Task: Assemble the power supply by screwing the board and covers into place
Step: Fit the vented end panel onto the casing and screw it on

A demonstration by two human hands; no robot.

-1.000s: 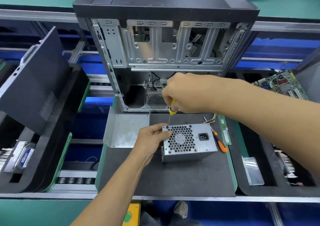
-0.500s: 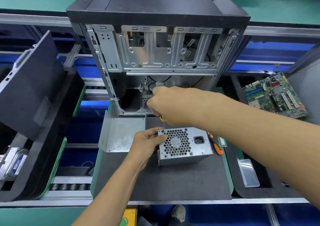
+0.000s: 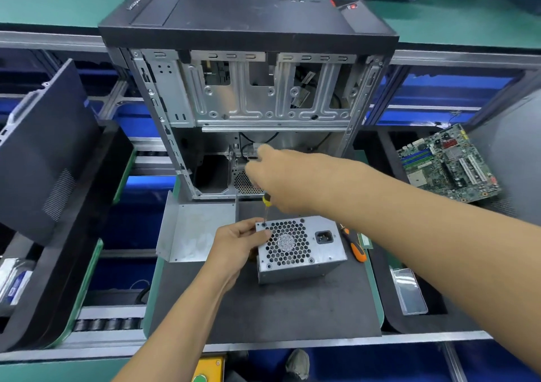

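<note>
A grey metal power supply (image 3: 304, 261) with a honeycomb fan grille and a black socket stands on the dark mat (image 3: 263, 308). My left hand (image 3: 237, 244) grips its left side, thumb on the grille face. My right hand (image 3: 281, 176) holds a yellow-and-black screwdriver (image 3: 266, 203) upright, its tip at the screw hole in the power supply's top left corner. A bent grey metal cover (image 3: 193, 229) lies on the mat just left of my left hand.
An open computer case (image 3: 248, 94) stands behind the mat. An orange-handled screwdriver (image 3: 355, 248) lies right of the power supply. A green motherboard (image 3: 448, 165) sits at right, a clear plastic tray (image 3: 409, 291) at lower right, a black side panel (image 3: 44, 147) at left.
The screwdriver tip has come down onto the top left corner of the power supply. My left hand keeps its hold. The view has shifted slightly.
</note>
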